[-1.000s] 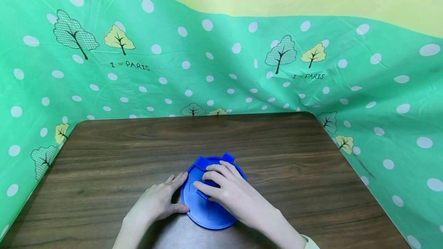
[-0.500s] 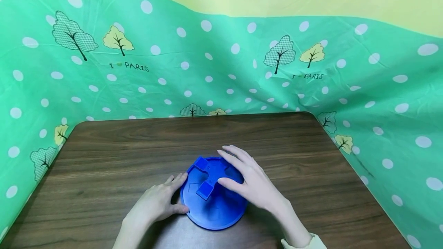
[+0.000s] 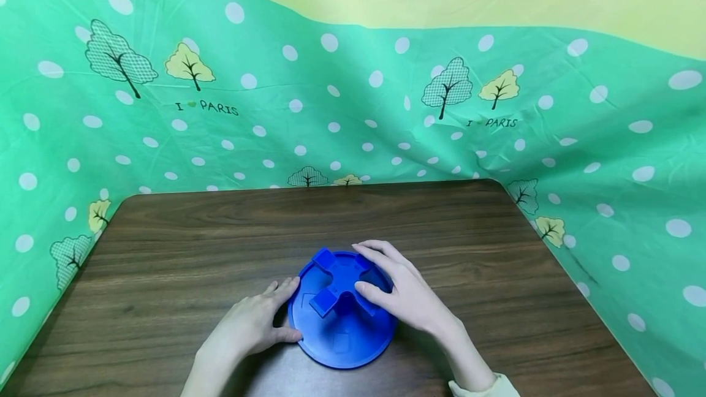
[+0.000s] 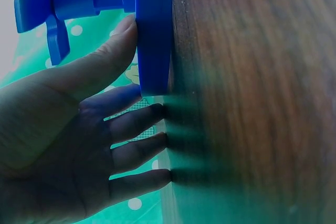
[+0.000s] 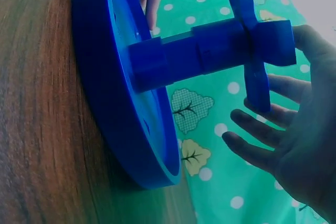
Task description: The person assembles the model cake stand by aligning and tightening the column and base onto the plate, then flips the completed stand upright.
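Blue knob (image 3: 344, 272) stands beside spread right fingers (image 5: 256, 128), its base (image 3: 341, 353) touching spread left fingers (image 4: 139, 150).

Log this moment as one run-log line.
left hand: touching blue base | right hand: at cross-shaped top | post: upright on base | base: flat on table

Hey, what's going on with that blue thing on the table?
A person has both hands at a blue, plastic-looking piece standing on a dark wood-grain table: a round blue base, an upright blue column and a four-armed blue cross on top. The left hand touches the base. The right hand is around the cross, though how firmly it touches is hard to tell.
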A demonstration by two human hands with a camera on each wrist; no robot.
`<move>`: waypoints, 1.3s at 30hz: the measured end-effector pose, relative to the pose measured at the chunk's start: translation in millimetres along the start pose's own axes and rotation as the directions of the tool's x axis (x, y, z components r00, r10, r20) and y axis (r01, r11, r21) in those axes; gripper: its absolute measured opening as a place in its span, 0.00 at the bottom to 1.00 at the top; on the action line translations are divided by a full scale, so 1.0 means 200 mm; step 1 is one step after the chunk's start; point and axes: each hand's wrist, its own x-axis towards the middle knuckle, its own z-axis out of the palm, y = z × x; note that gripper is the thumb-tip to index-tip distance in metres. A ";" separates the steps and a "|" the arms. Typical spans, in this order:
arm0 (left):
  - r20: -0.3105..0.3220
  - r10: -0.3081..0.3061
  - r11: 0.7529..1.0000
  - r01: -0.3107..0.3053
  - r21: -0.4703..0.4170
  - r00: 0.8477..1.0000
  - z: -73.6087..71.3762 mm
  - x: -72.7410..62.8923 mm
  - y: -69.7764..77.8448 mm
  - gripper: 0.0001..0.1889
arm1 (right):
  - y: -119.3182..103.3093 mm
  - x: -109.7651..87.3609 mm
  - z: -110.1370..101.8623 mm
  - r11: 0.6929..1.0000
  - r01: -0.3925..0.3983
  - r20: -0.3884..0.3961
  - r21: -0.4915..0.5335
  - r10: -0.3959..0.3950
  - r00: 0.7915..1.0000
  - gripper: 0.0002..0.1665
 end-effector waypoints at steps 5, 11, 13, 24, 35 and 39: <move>0.003 -0.001 1.000 0.001 -0.007 1.000 0.00 0.00 0.00 0.53 | -0.01 -0.02 -0.01 1.000 -0.022 -0.016 -0.022 0.022 1.000 0.32; 0.015 -0.021 1.000 0.021 -0.001 1.000 -0.01 0.00 0.00 0.53 | -0.01 -0.04 -0.02 0.999 -0.036 -0.026 -0.039 0.035 0.999 0.29; 0.017 -0.023 1.000 0.023 0.000 1.000 -0.01 0.00 0.00 0.53 | -0.01 -0.05 -0.03 0.998 -0.041 -0.017 -0.041 0.040 0.999 0.28; 0.023 -0.035 0.999 0.035 -0.005 0.999 -0.01 -0.01 0.00 0.52 | 0.00 -0.04 -0.06 0.999 0.033 0.047 -0.014 -0.033 0.998 0.20; 0.032 -0.040 0.999 0.041 -0.012 0.999 0.00 -0.01 0.01 0.52 | 0.01 -0.05 -0.08 0.998 0.057 0.049 0.015 -0.057 0.997 0.15; 0.022 -0.033 0.999 0.034 -0.014 0.999 0.00 -0.01 0.01 0.51 | 0.02 -0.05 -0.09 0.997 0.059 0.051 0.038 -0.061 0.997 0.09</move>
